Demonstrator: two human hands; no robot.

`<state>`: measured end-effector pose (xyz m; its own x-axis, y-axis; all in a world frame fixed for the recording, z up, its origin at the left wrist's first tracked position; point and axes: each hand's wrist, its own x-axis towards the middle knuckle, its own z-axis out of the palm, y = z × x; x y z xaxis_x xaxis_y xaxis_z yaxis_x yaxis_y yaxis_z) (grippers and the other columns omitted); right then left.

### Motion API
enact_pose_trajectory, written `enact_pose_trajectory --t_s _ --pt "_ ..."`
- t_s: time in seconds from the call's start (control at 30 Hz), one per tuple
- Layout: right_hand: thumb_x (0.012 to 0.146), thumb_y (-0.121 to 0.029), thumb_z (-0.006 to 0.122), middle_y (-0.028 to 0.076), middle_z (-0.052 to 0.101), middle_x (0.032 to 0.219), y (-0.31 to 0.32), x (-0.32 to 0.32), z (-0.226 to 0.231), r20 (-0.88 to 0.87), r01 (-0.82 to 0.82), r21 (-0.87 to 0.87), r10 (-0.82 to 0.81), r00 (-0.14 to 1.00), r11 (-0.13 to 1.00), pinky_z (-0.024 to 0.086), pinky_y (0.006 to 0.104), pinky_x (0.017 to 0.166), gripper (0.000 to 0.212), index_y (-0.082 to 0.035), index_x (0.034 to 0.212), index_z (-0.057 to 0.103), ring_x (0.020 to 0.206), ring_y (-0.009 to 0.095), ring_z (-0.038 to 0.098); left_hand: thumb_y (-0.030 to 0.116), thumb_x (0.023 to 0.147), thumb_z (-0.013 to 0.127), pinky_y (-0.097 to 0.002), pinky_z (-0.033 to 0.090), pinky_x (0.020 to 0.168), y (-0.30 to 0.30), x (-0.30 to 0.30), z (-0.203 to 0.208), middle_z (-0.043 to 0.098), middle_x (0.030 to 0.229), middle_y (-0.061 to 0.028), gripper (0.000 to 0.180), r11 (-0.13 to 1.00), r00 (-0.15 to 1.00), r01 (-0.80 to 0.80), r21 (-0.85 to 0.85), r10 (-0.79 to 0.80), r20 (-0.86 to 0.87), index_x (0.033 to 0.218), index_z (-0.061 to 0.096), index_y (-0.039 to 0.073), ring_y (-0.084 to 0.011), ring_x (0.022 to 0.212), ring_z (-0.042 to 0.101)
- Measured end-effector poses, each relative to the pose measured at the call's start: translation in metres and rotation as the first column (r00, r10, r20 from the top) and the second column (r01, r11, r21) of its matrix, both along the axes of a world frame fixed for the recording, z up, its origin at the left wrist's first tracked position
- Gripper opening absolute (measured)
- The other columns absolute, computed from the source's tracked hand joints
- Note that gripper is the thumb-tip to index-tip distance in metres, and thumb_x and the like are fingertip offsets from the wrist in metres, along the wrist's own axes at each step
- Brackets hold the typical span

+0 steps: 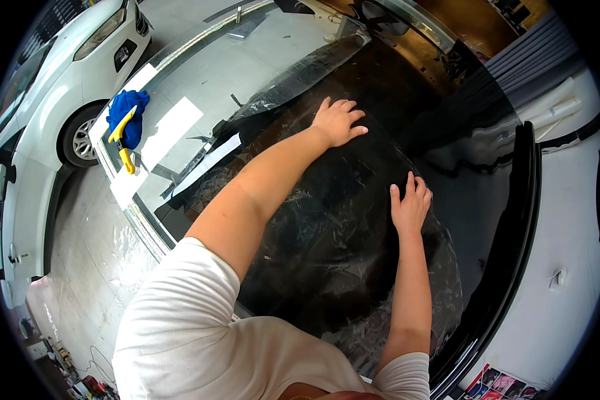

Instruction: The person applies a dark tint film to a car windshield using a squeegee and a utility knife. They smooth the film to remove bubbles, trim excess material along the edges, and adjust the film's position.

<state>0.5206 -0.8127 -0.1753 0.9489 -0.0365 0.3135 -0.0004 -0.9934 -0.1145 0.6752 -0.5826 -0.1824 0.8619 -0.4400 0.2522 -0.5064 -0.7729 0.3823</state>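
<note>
Two sets of spread fingers (pixel 417 185) grasp nothing: our left hand (pixel 339 124) lies on the dark, crinkled film (pixel 313 233), our right hand (pixel 411 208) near its right edge, placed apart as if to keep it flat. The film sits beneath and between them on a glass-topped counter (pixel 143 233). At the counter's left side, a yellow-and-black tool (pixel 122 127) rests against a bunched blue cloth (pixel 133 135), likely left within reach. We make out no container. Beyond, a white car (pixel 63 93) stands left.

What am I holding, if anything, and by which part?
Nothing appears held; the left hand and right hand rest open on the dark, wrinkled plastic sheet.
</note>
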Motion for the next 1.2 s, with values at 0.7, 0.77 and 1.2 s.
enact_pose_trajectory --t_s 0.7,0.77,1.2 --pt "0.088 -0.041 0.053 0.018 0.041 0.132 0.010 0.016 -0.013 0.012 0.090 0.016 -0.091 0.996 0.996 0.027 0.0455 0.104 0.058 -0.002 0.130 0.045 0.118 0.037 0.037 0.053 0.067 0.070 -0.0414 0.027 0.105 0.090 0.033 0.005 0.050 0.127 -0.0119 0.066 0.947 0.945 -0.315 -0.053 0.319 0.077 0.118 0.061 0.012 -0.0279 0.122 0.041" --pt "0.088 -0.040 0.053 0.018 0.042 0.132 0.011 0.016 -0.012 0.010 0.096 0.028 -0.097 0.995 0.995 0.028 0.0447 0.103 0.057 -0.002 0.130 0.046 0.118 0.037 0.037 0.050 0.069 0.070 -0.0396 0.031 0.100 0.086 0.032 0.008 0.053 0.118 -0.0101 0.058 0.952 0.948 -0.301 -0.065 0.306 0.089 0.111 0.064 0.011 -0.0265 0.116 0.044" --pt "0.088 -0.037 0.055 0.017 0.045 0.131 0.011 0.015 -0.011 0.043 0.083 0.143 -0.090 0.995 0.986 0.031 0.0419 0.102 0.052 -0.005 0.129 0.049 0.121 0.034 0.038 0.023 0.071 0.072 -0.0391 0.045 0.085 0.051 0.044 0.014 0.065 0.098 -0.0080 0.026 0.798 0.789 -0.590 -0.122 0.538 -0.297 0.091 0.064 0.010 -0.0265 0.101 0.059"
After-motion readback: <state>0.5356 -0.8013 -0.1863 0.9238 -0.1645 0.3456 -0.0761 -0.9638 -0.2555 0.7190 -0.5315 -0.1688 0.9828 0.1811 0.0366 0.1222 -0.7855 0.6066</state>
